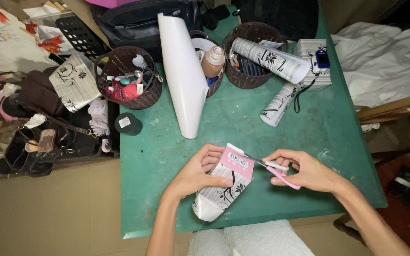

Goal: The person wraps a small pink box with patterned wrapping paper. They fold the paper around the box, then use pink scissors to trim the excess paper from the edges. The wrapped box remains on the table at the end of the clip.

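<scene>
My left hand (196,171) grips a rolled sheet of patterned paper (220,194) with a pink label at its top end, held over the near part of the green table (243,123). My right hand (307,170) holds small pink-and-white scissors (274,169), their blades pointing left and touching the pink label's right edge. Both hands are close together, just above the table's front edge.
A tall white paper roll (183,76) leans at centre. Dark perforated baskets (129,78), (252,57) hold small items and patterned rolls; another patterned roll (281,103) lies on the table. A dark round jar (128,123) stands left. Bags crowd the floor at left, white cloth at right.
</scene>
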